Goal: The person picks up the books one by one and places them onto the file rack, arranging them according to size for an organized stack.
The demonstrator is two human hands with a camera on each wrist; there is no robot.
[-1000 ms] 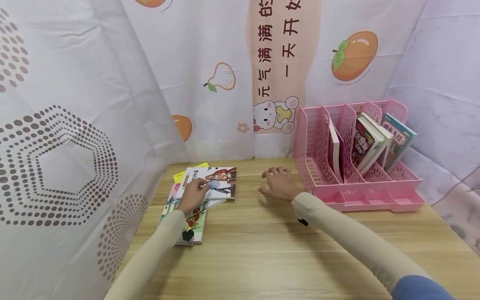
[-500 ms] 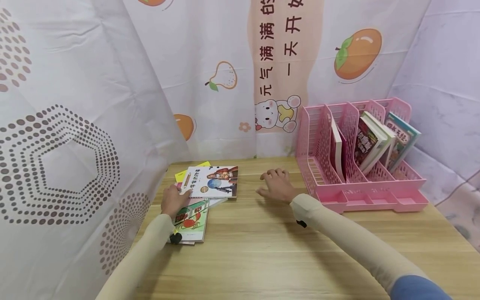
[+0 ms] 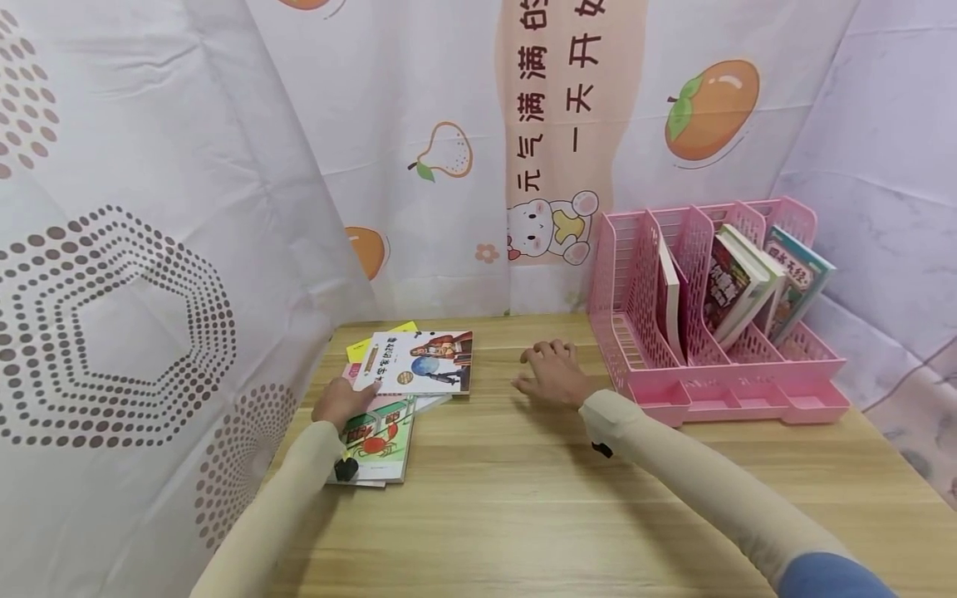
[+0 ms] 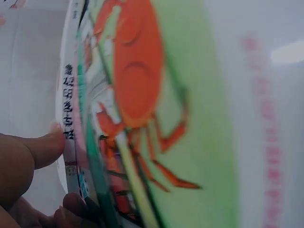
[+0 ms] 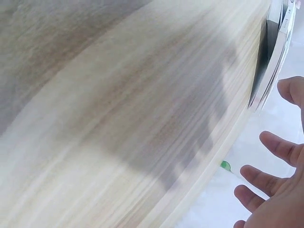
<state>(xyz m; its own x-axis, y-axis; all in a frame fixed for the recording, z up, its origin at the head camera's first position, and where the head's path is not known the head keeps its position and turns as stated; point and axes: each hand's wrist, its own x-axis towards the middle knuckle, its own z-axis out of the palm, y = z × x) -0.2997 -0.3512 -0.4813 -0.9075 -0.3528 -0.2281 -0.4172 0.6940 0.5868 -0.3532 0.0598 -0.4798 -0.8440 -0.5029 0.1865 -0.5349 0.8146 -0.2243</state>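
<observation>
I see the left hand with its thumb against the white book, grip unclear; the right hand hovers, fingers parted, holding nothing.

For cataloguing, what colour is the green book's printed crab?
The crab is orange-red, clearest in the left wrist view.

Pale wood-grain counter across lower frame. Behind it, upper centre: white curtain, printed orange fruit at upper right, pear outline, dark Chinese characters on a peach band, white cartoon animal below. Far left: hanging cloth, brown-dotted hexagons. Far right: marbled cloth, creased.
</observation>
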